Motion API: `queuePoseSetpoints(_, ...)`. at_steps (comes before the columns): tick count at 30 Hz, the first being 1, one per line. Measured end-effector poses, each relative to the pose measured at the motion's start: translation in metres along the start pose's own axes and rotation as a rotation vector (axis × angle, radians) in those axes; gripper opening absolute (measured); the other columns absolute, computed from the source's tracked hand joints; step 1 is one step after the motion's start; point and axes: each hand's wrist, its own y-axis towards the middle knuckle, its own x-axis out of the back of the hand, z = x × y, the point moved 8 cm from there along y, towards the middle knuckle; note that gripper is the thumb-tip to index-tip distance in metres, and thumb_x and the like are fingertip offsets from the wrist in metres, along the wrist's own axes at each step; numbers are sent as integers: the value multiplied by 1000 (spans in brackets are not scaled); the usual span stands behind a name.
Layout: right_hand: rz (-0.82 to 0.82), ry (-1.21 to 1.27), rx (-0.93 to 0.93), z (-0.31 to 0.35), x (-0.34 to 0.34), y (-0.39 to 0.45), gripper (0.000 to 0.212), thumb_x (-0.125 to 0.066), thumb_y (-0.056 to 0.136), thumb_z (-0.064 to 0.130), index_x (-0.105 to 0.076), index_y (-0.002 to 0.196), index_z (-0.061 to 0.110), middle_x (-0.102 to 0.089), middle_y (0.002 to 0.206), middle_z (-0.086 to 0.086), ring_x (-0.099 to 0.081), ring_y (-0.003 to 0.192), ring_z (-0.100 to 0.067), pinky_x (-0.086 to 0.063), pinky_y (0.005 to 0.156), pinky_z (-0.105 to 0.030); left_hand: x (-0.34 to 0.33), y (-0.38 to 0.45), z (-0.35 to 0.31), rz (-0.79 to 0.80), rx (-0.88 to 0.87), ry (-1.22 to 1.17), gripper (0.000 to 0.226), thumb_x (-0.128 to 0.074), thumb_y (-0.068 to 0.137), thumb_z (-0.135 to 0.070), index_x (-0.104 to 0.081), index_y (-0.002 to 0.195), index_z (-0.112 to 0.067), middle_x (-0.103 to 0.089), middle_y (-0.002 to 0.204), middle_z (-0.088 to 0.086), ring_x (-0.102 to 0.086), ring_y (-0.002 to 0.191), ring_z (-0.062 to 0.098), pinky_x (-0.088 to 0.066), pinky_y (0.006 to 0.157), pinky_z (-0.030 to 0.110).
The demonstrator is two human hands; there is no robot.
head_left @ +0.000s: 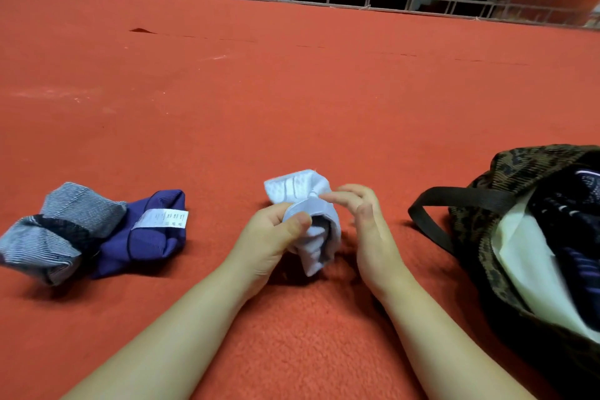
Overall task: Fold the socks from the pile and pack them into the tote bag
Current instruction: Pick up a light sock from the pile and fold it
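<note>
The task looks midway: dark folded socks [571,204] already sit in the leopard-print fabric tote bag [480,214], the left hand [269,237] pinches a white ribbed sock bundle [311,221] beside the loosely curled right hand [370,227], while grey striped and purple socks [97,230] await on the red carpet floor [292,91].

my white sock [308,201]: ribbed knit cloth | carpet [292,107]: matt, fuzzy | tote [487,230]: woven cloth, matt strap [454,196]

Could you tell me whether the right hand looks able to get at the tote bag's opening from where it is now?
Probably yes. The right hand is beside the white sock, and only bare red carpet lies between it and the tote bag, whose mouth gapes toward the person.
</note>
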Motion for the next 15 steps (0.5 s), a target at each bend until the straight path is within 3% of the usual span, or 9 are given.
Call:
queuePoseSetpoints(3,44,-233,208,16,0,-4,64,-12,85,76,-55,117,41,-30,141,24,-17,140,-1,-10,114,-18,-7,-2,7,97,100,-124,71,-85,43,-60,-70,88,-8,-61,80,11,-55,75,23,-44,69,35)
queuePoseSetpoints(5,133,-303,230,14,-8,-6,67,-4,80,82,-50,111,45,-36,140,24,-10,144,-2,1,116,-23,-11,-5,12,161,151,-147,68,-88,43,-55,-72,89,-8,-66,83,10,-60,77,22,-48,69,30)
queuePoseSetpoints(7,211,-291,186,10,-14,-4,69,-2,75,86,-51,93,40,-55,124,16,-29,138,-4,0,117,-26,-16,-8,14,222,182,-108,64,-88,46,-50,-72,90,-7,-67,84,9,-61,78,21,-47,70,28)
queuePoseSetpoints(8,243,-252,169,8,-16,-4,72,-4,75,87,-53,86,35,-62,108,15,-47,123,-5,-11,116,-28,-17,-8,14,226,186,-76,57,-88,48,-47,-72,87,-8,-67,83,8,-60,77,19,-46,70,27)
queuePoseSetpoints(9,263,-202,143,5,-17,-4,72,-9,76,86,-53,79,30,-63,89,16,-57,98,-3,-28,106,-27,-16,-8,12,197,189,-51,45,-86,50,-40,-73,82,-12,-67,78,5,-59,73,16,-46,68,26)
queuePoseSetpoints(10,266,-155,108,3,-17,-3,67,-16,77,86,-50,72,28,-59,74,19,-54,76,1,-39,86,-23,-11,-7,11,129,184,-29,29,-81,51,-35,-71,72,-17,-65,71,1,-57,66,12,-44,62,24)
queuePoseSetpoints(12,221,-68,37,1,-11,1,58,-33,76,83,-39,61,28,-45,56,19,-38,55,3,-32,57,-16,7,-1,4,-62,149,18,17,-76,55,-28,-60,53,-24,-55,56,-6,-49,53,6,-38,51,21)
queuePoseSetpoints(15,128,71,-103,-7,1,6,46,-58,69,59,-37,56,20,-37,52,15,-32,51,0,-26,48,-18,33,6,-3,-248,64,-102,29,-71,66,-24,-49,47,-25,-49,54,-5,-47,50,6,-41,49,21)
